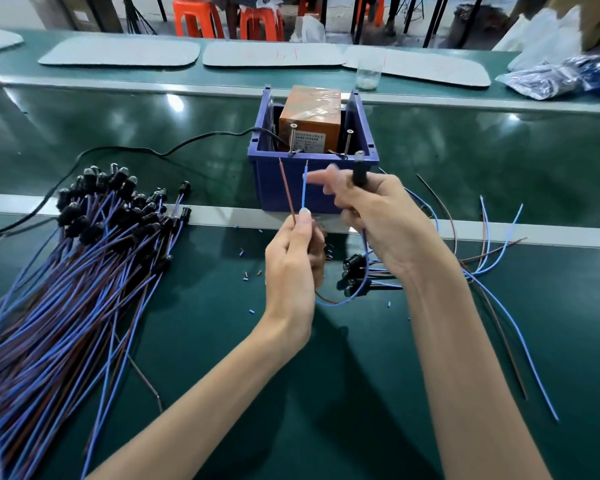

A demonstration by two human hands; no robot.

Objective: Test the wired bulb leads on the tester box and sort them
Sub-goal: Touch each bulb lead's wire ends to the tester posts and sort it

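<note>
Holding one bulb lead (303,192) just in front of the tester box (278,188), we pinch its two wire ends (286,183) upright in the grip of our left hand (291,265), while the grip of our right hand (381,220) clasps the bulb (358,171). We judge the testing step is in hand: next, each bare tip must touch its own screw (293,138) inside the box.

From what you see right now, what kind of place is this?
Probably a factory assembly line: a long green workbench, a big pile of black bulbs on blue and brown wires, and an orange tester box inside a blue plastic bin.
</note>
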